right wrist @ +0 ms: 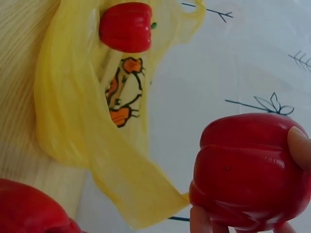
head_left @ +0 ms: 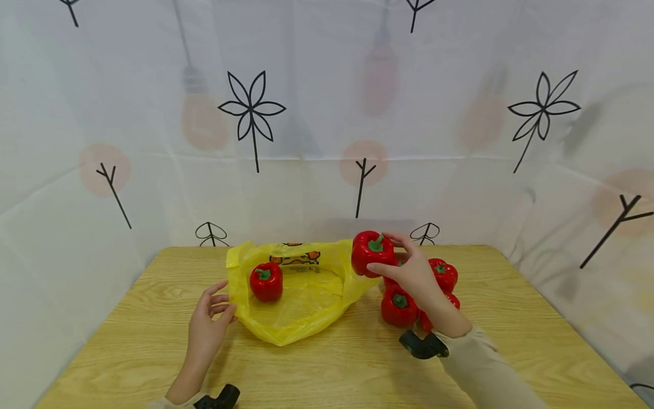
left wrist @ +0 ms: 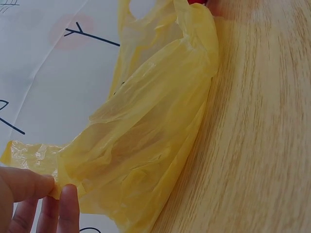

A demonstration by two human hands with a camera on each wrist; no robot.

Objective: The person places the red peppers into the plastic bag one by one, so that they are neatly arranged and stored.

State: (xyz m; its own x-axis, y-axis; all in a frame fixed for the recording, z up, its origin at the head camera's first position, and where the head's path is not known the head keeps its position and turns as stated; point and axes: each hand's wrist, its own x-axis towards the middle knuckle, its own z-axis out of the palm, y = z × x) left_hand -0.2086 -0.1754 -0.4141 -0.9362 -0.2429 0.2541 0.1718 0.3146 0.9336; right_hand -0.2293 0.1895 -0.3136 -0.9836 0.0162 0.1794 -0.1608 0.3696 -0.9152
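A yellow plastic bag [head_left: 317, 324] lies spread on the table with its mouth gaping toward me. One red bell pepper [head_left: 266, 282] with a green stem sits inside it, at the left. My left hand [head_left: 209, 315] pinches the bag's left edge between thumb and fingers, seen close in the left wrist view at the yellow film [left wrist: 131, 160]. Above the bag's right edge, my right hand [head_left: 416, 275] grips another red bell pepper [right wrist: 248, 170] between thumb and fingers. Several more red bell peppers [head_left: 398, 307] are heaped below and behind that hand, partly hidden by it.
The wooden table [head_left: 332, 375] carries everything. A pale cloth [head_left: 317, 193] printed with plants and light bulbs hangs behind and along the sides. Black wrist straps [head_left: 424, 345] sit on both forearms.
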